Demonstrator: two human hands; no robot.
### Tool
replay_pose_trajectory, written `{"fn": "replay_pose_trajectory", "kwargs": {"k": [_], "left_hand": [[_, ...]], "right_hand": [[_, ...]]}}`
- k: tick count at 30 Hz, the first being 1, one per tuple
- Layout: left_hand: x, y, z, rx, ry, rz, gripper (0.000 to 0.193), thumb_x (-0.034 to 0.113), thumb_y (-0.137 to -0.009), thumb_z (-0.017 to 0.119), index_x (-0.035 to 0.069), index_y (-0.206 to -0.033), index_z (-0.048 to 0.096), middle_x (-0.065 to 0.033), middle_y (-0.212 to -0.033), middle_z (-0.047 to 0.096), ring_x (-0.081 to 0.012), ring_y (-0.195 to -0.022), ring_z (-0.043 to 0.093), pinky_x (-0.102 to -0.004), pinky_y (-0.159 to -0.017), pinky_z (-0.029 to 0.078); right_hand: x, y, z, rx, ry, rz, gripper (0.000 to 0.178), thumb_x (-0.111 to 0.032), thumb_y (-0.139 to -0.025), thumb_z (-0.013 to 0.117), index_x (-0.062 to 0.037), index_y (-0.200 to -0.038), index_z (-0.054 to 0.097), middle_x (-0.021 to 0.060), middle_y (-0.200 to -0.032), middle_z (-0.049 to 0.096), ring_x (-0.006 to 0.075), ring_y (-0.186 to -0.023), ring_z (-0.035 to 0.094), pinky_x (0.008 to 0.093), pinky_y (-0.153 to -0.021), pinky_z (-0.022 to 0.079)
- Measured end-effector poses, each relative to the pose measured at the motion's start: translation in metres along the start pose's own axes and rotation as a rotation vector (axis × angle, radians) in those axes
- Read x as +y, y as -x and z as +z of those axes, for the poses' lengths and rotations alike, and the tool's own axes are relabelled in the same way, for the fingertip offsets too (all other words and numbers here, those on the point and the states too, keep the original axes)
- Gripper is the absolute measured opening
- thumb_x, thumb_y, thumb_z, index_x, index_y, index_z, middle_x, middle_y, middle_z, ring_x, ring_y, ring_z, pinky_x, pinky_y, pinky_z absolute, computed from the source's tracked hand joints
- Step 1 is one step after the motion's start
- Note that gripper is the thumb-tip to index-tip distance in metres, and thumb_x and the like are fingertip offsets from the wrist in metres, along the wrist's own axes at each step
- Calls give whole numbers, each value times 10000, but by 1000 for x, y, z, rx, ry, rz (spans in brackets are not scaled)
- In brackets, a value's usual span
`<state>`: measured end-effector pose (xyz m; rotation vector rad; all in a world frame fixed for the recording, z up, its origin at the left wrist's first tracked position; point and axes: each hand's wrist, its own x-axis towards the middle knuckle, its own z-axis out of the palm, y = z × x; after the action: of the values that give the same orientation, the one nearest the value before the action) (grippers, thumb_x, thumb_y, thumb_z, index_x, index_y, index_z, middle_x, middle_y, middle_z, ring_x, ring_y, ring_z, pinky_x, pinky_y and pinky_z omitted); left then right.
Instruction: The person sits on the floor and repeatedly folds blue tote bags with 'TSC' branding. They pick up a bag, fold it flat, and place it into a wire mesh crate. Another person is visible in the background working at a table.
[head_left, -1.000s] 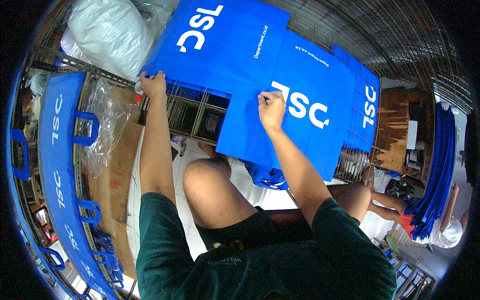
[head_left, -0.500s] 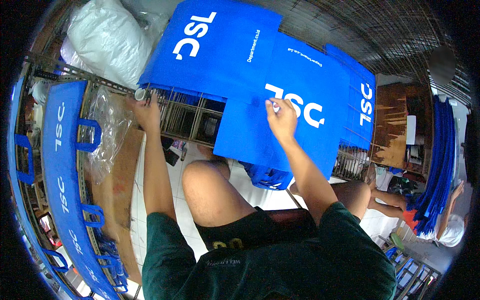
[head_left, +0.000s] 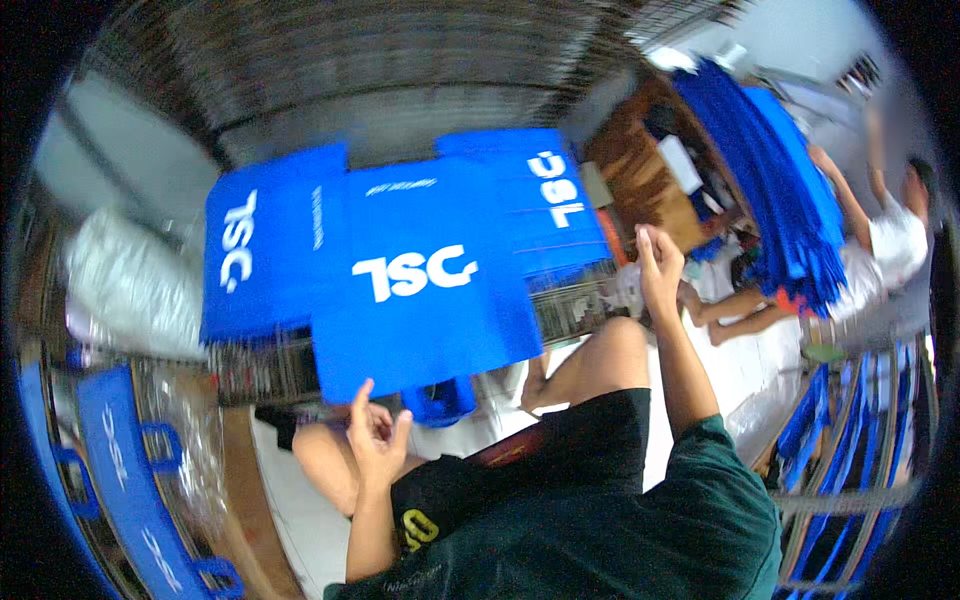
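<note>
My left hand (head_left: 378, 440) is raised near the front edge of a blue printed fabric panel (head_left: 420, 340), its index finger and thumb apart and the other fingers curled, with nothing seen in it. My right hand (head_left: 660, 270) is held up to the right of the panels, clear of them, thumb and fingertips pinched together. Whatever they may hold is too small and blurred to make out. The panel lies across a metal wire rack, overlapping a stack of blue panels (head_left: 275, 285) on the left and more blue panels (head_left: 530, 245) on the right, all with white lettering.
A white plastic sack (head_left: 125, 285) stands at far left. Blue bags with handles (head_left: 120, 450) hang below it beside clear plastic wrap (head_left: 190, 460). At right, a person in white (head_left: 900, 235) reaches toward a thick blue fabric pile (head_left: 765, 170). More blue bags (head_left: 850, 450) hang at lower right.
My view has swung to the right. My left hand has left the white cup-like thing by the rack's left corner. My right hand has lifted off the middle panel, moving right.
</note>
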<state>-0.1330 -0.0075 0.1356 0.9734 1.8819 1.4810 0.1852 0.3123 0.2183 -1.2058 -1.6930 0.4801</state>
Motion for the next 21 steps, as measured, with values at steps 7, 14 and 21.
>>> {"fn": "replay_pose_trajectory", "kwargs": {"k": [7, 14, 21], "left_hand": [[-50, -11, 18, -33, -70, -12, 563, 64, -749, 702, 10, -1253, 459, 27, -617, 451, -62, -530, 415, -212, -494, 367], [-47, 15, 30, 81, -197, -1, 483, 63, -751, 705, 14, -1188, 504, 25, -602, 436, -61, -533, 412, -216, -500, 366], [-45, 31, 13, 194, -279, 29, 447, 121, -758, 712, 15, -1155, 535, -1, -618, 488, -96, -580, 471, -255, -557, 419]], "right_hand": [[-15, -122, -212, 568, -354, -14, 411, -311, -863, 627, -44, -1157, 522, 36, -798, 578, 93, -587, 569, 199, -462, 418], [57, -190, -407, 853, -1214, 197, 1076, -564, -770, 618, -27, -1409, -61, 331, -1371, 228, 466, -1229, 359, 543, -998, 369], [160, -228, -487, 769, -1065, 329, 529, -405, -871, 528, -95, -1293, 456, 86, -1358, 435, 318, -1250, 373, 571, -997, 319]]}}
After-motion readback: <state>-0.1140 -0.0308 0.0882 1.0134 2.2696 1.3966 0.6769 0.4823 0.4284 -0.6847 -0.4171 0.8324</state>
